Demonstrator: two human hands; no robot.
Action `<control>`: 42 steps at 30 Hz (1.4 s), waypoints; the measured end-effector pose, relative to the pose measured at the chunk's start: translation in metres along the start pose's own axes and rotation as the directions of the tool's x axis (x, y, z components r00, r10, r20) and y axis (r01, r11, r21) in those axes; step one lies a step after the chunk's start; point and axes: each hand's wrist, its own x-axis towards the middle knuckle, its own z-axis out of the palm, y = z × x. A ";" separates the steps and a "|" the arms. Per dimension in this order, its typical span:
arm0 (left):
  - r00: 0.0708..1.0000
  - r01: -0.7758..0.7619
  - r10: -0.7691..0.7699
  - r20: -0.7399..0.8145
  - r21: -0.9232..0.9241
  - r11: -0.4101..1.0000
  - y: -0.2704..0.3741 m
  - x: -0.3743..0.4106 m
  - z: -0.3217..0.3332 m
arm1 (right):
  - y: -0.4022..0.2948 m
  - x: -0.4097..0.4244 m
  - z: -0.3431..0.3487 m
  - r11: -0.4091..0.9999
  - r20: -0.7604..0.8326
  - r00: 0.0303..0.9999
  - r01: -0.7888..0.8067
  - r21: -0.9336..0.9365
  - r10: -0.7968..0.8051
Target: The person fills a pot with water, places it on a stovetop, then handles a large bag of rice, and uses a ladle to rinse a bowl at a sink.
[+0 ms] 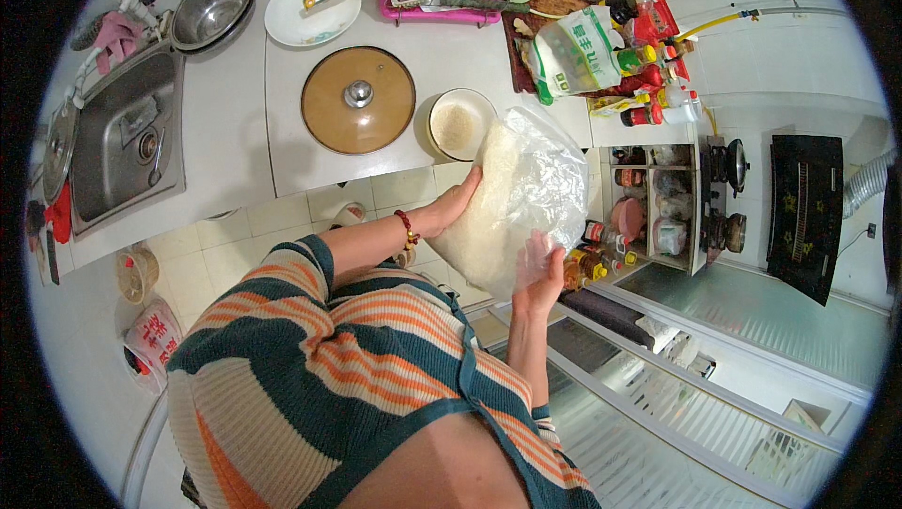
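Observation:
A clear plastic bag of white rice (483, 227) is tilted over the counter's front edge, its mouth end near a bowl. My left hand (451, 206), with a beaded bracelet at the wrist, grips the bag's left side. Lower down on the right, my right hand (541, 283) holds the bag's other side, some fingers seen through the plastic. The white, dark-rimmed bowl (433, 121) stands on the counter with rice grains (453, 124) inside; the bag's edge hides part of its right rim. Beside it lies a round amber glass lid (338, 111) with a metal knob.
A white plate (285, 12), steel bowls (211, 9) and a sink (127, 157) are at the left. Behind are a pink dish rack (444, 16) and a cutting board (518, 62) bearing a printed bag (578, 55). Several condiment bottles (641, 114) line the right; oil bottles (585, 266) stand below.

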 end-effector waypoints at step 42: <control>0.979 0.120 -0.145 -0.146 -0.165 0.979 -0.005 -0.014 0.010 | -0.013 -0.012 0.027 0.953 -0.018 1.000 -0.028 -0.302 0.023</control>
